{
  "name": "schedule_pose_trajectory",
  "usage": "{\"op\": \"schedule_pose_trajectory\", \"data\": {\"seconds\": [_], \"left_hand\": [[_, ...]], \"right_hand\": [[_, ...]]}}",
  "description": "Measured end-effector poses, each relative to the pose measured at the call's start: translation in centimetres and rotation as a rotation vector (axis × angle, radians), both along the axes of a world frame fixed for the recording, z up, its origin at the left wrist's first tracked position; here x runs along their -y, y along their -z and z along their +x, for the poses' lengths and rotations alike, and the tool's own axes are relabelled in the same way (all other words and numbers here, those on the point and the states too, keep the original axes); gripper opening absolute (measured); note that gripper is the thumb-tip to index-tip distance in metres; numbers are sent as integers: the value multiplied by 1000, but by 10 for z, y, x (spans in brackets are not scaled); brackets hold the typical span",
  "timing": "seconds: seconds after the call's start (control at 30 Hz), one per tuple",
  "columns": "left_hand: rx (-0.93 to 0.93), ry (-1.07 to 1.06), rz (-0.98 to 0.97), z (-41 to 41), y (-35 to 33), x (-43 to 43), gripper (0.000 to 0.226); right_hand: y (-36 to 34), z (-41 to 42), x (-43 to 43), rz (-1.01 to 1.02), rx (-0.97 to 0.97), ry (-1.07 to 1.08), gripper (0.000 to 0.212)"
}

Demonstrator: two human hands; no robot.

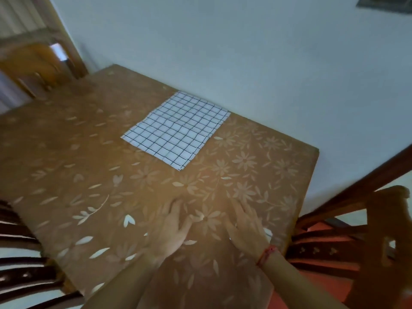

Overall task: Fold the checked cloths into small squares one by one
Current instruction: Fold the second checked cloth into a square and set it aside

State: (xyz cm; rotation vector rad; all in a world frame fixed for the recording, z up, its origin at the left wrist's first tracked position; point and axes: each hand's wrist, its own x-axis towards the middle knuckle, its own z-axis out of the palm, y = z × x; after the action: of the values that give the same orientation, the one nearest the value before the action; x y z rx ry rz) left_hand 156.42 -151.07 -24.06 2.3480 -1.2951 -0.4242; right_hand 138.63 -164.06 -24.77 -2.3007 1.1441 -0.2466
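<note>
I can read no words, numbers, labels or brand marks anywhere in front of me; the checked cloth [177,130] bears only plain grid lines, the table [66,152] cover only flowers.

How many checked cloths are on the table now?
1: the checked cloth lies flat on the far side of the table, near the wall. More may be stacked beneath.

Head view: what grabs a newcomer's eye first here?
The white checked cloth with its black grid stands out, lying flat on the far side of the brown floral table near the wall. Next come the left hand and right hand, both pressed flat on the near part of the table, holding nothing and well apart from the cloth.
</note>
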Motion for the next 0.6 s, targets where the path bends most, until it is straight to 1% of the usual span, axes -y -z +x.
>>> {"op": "schedule_pose_trajectory", "data": {"seconds": [0.03, 0.17, 0.27, 0.4, 0.5, 0.6], "left_hand": [[64, 10, 31, 7, -4, -5, 60], [285, 17, 65, 39, -15, -21, 58], [300, -19, 154, 64, -17, -22, 67], [301, -20, 163, 93, -17, -16, 69], [312, -26, 166, 114, -12, -4, 66], [336, -35, 173, 134, 0, 15, 61]], "right_hand": [[-7, 8, 0, -56, -39, -45, 60], [-17, 42, 5, -257, -148, -153, 61], [-20, 69, 12, -321, -129, -177, 55], [-22, 95, 27, -373, -171, -222, 52], [-17, 115, 39, -392, -195, -241, 50], [-8, 138, 56, -421, -218, -241, 54]]}}
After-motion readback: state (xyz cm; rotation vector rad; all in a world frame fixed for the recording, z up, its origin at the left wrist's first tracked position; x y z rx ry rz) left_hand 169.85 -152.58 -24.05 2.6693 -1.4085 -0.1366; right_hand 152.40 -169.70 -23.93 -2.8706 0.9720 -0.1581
